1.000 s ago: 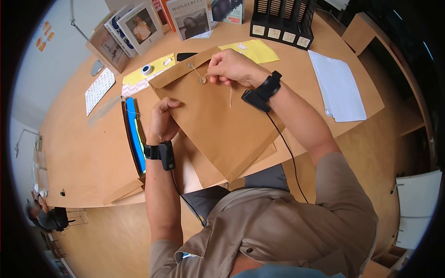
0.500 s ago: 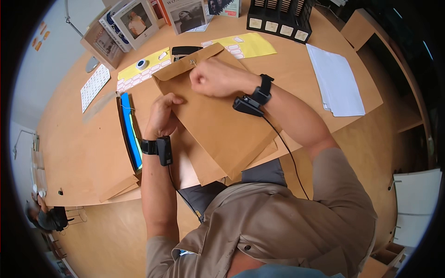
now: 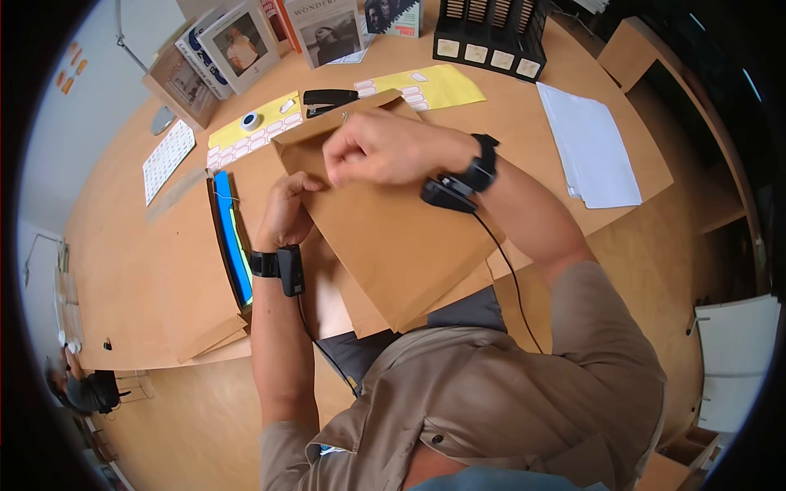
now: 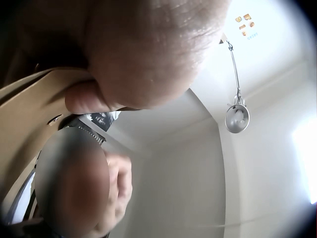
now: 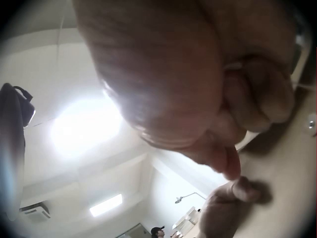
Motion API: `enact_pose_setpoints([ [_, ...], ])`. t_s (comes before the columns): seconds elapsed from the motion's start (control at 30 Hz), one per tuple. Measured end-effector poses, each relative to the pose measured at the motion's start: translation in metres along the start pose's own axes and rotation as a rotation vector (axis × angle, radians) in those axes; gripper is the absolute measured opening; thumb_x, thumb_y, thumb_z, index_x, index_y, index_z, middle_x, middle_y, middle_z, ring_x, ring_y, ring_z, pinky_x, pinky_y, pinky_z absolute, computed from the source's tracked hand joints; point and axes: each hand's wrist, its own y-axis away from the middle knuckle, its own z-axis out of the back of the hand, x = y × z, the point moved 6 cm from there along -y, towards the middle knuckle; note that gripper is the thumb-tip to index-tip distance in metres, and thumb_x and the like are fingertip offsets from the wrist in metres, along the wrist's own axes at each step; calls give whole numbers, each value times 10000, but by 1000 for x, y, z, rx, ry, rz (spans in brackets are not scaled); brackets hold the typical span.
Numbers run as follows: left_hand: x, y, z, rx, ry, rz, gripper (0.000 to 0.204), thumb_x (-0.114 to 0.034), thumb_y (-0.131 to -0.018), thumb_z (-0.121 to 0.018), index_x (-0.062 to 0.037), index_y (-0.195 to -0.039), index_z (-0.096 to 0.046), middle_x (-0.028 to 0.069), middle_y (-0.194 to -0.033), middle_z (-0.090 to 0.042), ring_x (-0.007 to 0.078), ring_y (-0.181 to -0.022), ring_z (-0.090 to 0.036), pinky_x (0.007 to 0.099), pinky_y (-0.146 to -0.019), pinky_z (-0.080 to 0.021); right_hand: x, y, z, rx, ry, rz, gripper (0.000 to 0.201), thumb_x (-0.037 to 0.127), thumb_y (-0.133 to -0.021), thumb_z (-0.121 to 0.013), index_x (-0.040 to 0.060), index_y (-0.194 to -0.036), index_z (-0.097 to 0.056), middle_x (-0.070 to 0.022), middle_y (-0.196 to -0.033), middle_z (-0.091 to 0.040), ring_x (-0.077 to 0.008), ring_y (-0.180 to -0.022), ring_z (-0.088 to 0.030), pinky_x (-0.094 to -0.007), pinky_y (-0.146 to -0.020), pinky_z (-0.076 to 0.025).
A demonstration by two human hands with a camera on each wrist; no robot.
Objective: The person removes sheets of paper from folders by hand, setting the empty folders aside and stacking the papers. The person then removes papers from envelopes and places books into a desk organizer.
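Observation:
A large brown paper envelope (image 3: 393,245) is tilted between the person's hands, its flap folded over at the far end. At its left edge the left hand (image 3: 286,209) grips it, thumb on the front face; the left wrist view shows that thumb (image 4: 84,99) against the paper. Over the upper part of the envelope, the right hand (image 3: 381,147) has its fingers curled and pinches a thin string (image 5: 303,86). A round fastener (image 5: 312,124) shows on the paper in the right wrist view. From the head, the right hand mostly hides the fastening.
Beyond the envelope lie a black stapler (image 3: 330,98), yellow sheets (image 3: 458,86) and a small white roll (image 3: 250,121). A folder with blue contents (image 3: 231,233) stands at the left. White papers (image 3: 589,147) lie right, a black rack (image 3: 490,57) and upright books (image 3: 327,33) at the back.
The right hand has swung left and down from beside the fastener, across the front of the envelope toward the left hand, now covering the fastening. The left hand keeps its grip.

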Motion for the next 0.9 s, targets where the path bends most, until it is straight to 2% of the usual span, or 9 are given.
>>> enact_pose_setpoints([
  [0.03, -5, 2, -2, -4, 3, -9, 189, -82, -910, -624, 11, -1057, -698, 129, -1057, -738, 255, -966, -717, 403, -897, -592, 10, 8, -5, 198, 46, -34, 211, 195, -993, -672, 24, -942, -785, -22, -743, -690, -109, -692, -640, -294, -663, -504],
  [0.17, -19, 9, 0, -116, 144, -32, 173, -161, -970, -643, -20, -1052, -701, 102, -1059, -741, 239, -983, -716, 394, -919, -583, 22, 30, 20, 251, 82, -96, 213, 195, -1011, -655, 24, -989, -780, -10, -724, -668, -110, -648, -633, -283, -618, -501],
  [0.23, -19, 6, 3, -94, 213, -24, 218, -200, -993, -644, -15, -1097, -696, 106, -1074, -746, 241, -982, -728, 397, -914, -597, -2, 31, 40, 80, -147, -373, 234, 178, -1032, -622, -4, -1072, -763, -33, -726, -677, -118, -608, -637, -285, -573, -511],
  [0.47, -15, 15, -16, -38, 103, 75, 282, -176, -960, -649, 11, -1168, -680, 145, -1072, -752, 264, -914, -762, 389, -836, -640, -39, 26, 71, -136, 103, -367, 362, 101, -1010, -534, -57, -1302, -679, -137, -829, -743, -172, -635, -722, -318, -616, -585],
  [0.6, -5, 11, -17, 11, 20, 46, 246, -169, -921, -688, -7, -1104, -716, 113, -1067, -754, 236, -957, -744, 375, -872, -618, -53, 11, 68, -173, 8, -268, 406, 93, -1005, -536, -44, -1372, -645, -144, -891, -761, -200, -706, -728, -336, -696, -592],
  [0.67, -9, 16, -24, 23, -10, 45, 248, -156, -914, -686, -1, -1105, -716, 112, -1063, -753, 239, -978, -738, 380, -902, -609, -60, 2, 65, -155, 186, -157, 448, 94, -999, -596, 34, -1442, -628, -98, -965, -776, -178, -839, -741, -341, -746, -590],
  [0.73, -7, 14, -21, 4, -40, 44, 242, -144, -914, -679, 1, -1104, -717, 113, -1063, -751, 240, -973, -736, 383, -899, -607, -56, 0, 63, -95, 266, -238, 472, 127, -993, -629, 42, -1458, -613, -103, -1007, -793, -237, -917, -753, -369, -847, -586],
  [0.8, -6, 14, -20, 2, -36, 56, 260, -125, -924, -669, 7, -1146, -694, 120, -1087, -743, 243, -1004, -727, 384, -926, -595, -47, -1, 59, -103, 309, -215, 464, 124, -984, -657, 40, -1439, -611, -138, -1020, -791, -290, -939, -756, -380, -852, -587],
  [0.9, -7, 16, -24, 1, -35, 58, 280, -105, -937, -655, 14, -1190, -670, 126, -1110, -733, 245, -1032, -717, 383, -948, -584, 1, -2, 52, -345, 417, 87, 308, 95, -942, -662, -6, -1230, -699, -178, -981, -767, -375, -923, -730, -434, -843, -584],
])
